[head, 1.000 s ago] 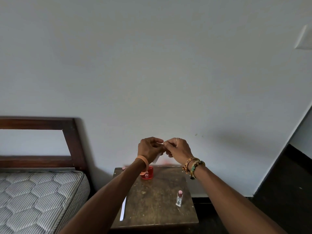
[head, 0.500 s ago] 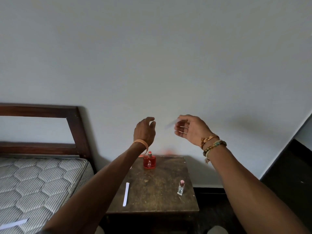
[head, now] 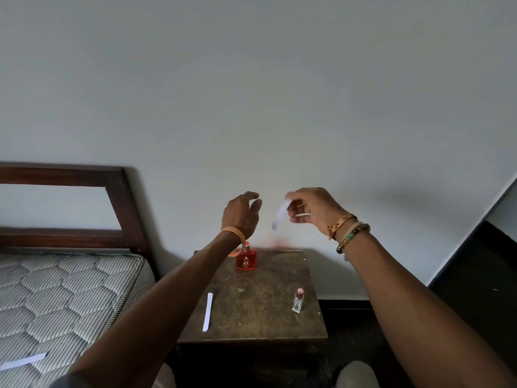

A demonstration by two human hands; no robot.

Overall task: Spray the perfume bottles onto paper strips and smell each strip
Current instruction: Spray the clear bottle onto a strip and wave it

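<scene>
White paper strip (head: 280, 214) hangs pinched at its top end by the right hand (head: 316, 210) above the table (head: 251, 323), its long axis steep, its free end pointing down-left toward the red bottle (head: 246, 260). The left hand (head: 240, 215) hovers beside it, fingers loosely curled, holding nothing. With a second strip (head: 208, 311) on the table, a third strip (head: 23, 362) on the mattress (head: 70, 298) and the small clear bottle (head: 297, 301) standing untouched, the task looks partway through, though whether the held strip is sprayed cannot be told.

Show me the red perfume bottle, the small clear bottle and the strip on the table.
red perfume bottle (head: 246, 261), head view, front label
small clear bottle (head: 297, 304), head view, glass body
strip on table (head: 208, 312), head view, middle
</scene>
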